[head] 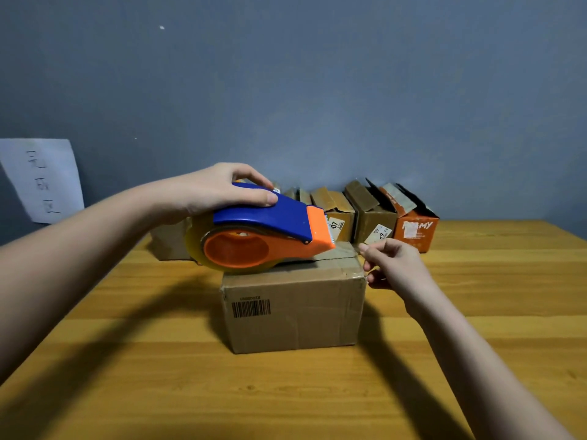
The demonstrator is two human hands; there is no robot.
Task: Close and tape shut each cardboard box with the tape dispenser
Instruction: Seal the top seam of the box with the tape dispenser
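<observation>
I am at the taping step for the closed cardboard box [293,308], which stands in the middle of the bench [476,344], near to me. My left hand [219,192] grips the blue handle of the tape dispenser [263,235] from above, with the fingers curled over the top. The dispenser rests on the top of the box, and its orange nose points to the right. My right hand [392,263] is at the right top edge of the box, with thumb and fingers brought together. I think it pinches the free end of the clear tape, but the tape is too transparent to be sure.

Far behind, along the wall, a row of other boxes [355,214] waits with the flaps up, and an orange box [416,228] stands at its right end. So most of the task is not yet done, in my judgement.

The next move calls for pressing the tape end down on the right side of the box, then drawing the dispenser to the left along the seam with steady pressure, so the tape lies flat.
</observation>
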